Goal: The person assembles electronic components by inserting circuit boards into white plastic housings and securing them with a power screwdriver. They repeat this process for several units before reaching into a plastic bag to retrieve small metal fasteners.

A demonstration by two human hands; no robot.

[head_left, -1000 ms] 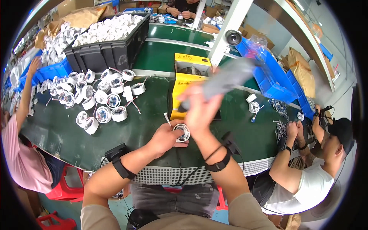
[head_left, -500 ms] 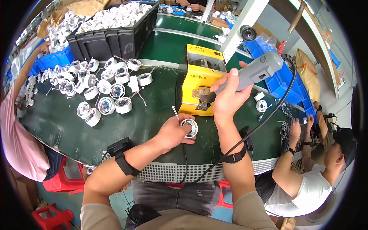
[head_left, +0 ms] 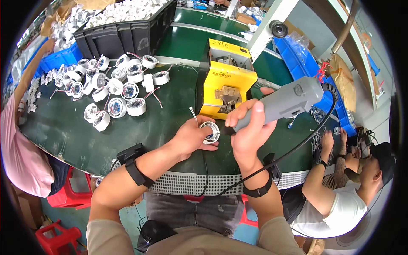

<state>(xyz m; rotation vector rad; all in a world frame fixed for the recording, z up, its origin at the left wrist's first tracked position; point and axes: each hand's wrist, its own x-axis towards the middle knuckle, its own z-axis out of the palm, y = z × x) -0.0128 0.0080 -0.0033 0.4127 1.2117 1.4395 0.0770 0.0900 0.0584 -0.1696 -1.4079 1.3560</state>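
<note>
My left hand point(head_left: 189, 137) is closed around a round white housing point(head_left: 216, 135) with a circuit board inside, its thumb over the opening. A thin wire with a white plug sticks up beside that hand. In my right hand point(head_left: 250, 129) is a grey electric screwdriver point(head_left: 285, 102), held tilted, with its dark tip pointing down toward the housing. A small gap seems to separate tip and housing. Just beyond my hands stands a yellow screw feeder point(head_left: 231, 80) with a metal outlet on its front.
Several white housings with wires point(head_left: 115, 87) lie on the green table point(head_left: 140, 140) at left. Behind them is a black crate point(head_left: 123, 40) of white parts. Blue bins point(head_left: 297, 63) stand at right. The black cable point(head_left: 293, 146) crosses my right forearm. Co-workers point(head_left: 327, 199) sit on both sides.
My right hand has brought the screwdriver down and toward me, away from the feeder's outlet to beside the housing. My left hand keeps its grip in nearly the same place.
</note>
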